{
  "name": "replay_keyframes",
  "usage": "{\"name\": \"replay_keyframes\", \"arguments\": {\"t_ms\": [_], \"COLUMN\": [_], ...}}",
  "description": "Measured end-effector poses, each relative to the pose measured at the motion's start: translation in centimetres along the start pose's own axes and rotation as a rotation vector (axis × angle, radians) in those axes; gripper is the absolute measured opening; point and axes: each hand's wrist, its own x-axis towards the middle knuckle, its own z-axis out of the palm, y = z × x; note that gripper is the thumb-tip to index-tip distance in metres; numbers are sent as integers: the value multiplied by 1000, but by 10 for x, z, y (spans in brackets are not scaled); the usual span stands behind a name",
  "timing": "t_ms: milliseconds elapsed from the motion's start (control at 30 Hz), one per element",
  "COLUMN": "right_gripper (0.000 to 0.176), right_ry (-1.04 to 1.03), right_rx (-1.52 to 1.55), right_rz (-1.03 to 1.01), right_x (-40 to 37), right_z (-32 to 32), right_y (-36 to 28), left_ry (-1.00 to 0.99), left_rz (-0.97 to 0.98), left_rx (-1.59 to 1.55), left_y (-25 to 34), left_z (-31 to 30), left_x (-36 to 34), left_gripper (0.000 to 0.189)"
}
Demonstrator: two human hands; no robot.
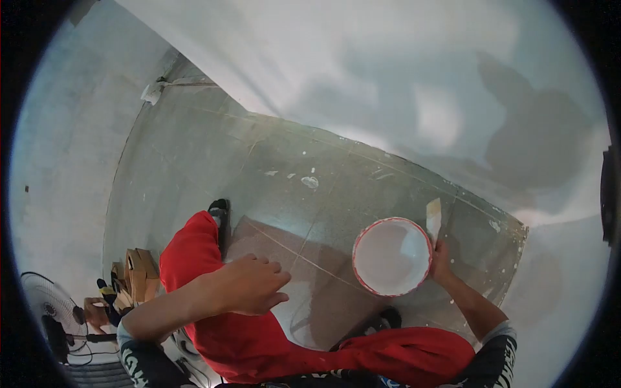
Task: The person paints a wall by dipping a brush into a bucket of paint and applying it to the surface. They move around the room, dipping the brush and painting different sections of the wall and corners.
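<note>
My right hand (441, 260) is closed at the right side of a round bucket (392, 257) with a red-edged rim and a white inside. A flat paintbrush (434, 220) with pale bristles stands up from the same hand, beside the rim. The fingers around the bucket's outer side are partly hidden, and whether its base touches the floor cannot be seen. Over my red-trousered leg hovers my left hand (255, 284), holding nothing, its fingers loosely bent and the thumb apart.
A pale wall (401, 84) rises ahead and to the right. White paint spots (310, 182) mark the grey floor (194, 149). At lower left are a fan (55, 317), cardboard boxes (141, 275) and part of another person (97, 313). A white object (152, 92) lies far left.
</note>
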Motion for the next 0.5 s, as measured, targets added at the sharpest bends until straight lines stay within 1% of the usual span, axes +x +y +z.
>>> {"name": "replay_keyframes", "arguments": {"t_ms": [33,67,100,167,200,233,267,300,333,367,400,467,500], "right_gripper": [41,46,46,44,44,43,43,43,44,48,48,55,55], "right_ry": [9,22,25,-135,-134,-68,-4,-11,-78,-145,-154,-106,-113], "right_rx": [-76,-152,-160,-59,-76,23,121,102,185,273,266,200,197], "right_rz": [39,78,78,-60,-58,9,80,93,178,259,257,210,210], "right_x": [9,15,9,-15,-8,4,9,4,-3,-4,0,3,3], "right_z": [-12,-16,-13,-5,-11,-27,-37,-32,-20,-7,-4,-3,4], "right_y": [17,26,16,-26,-12,16,32,19,-9,-27,-25,-17,-23], "left_ry": [4,34,63,49,31,40,56,67,71,128,184,218,244], "left_rz": [-2,37,79,80,75,78,59,37,31,40,48,43,50], "left_rx": [-5,-11,-17,-14,-7,-28,25,81,69,51,37,13,-6], "left_y": [-7,-14,-19,-26,-32,-37,-38,-39,-42,-44,-48,-56,-60], "left_z": [7,16,22,28,33,34,31,28,26,22,18,11,8], "left_x": [5,12,16,22,23,19,9,-2,-10,-16,-23,-36,-43], "left_gripper": [31,32,32,32,32,32,32,33,33,33,33,33,32]}}
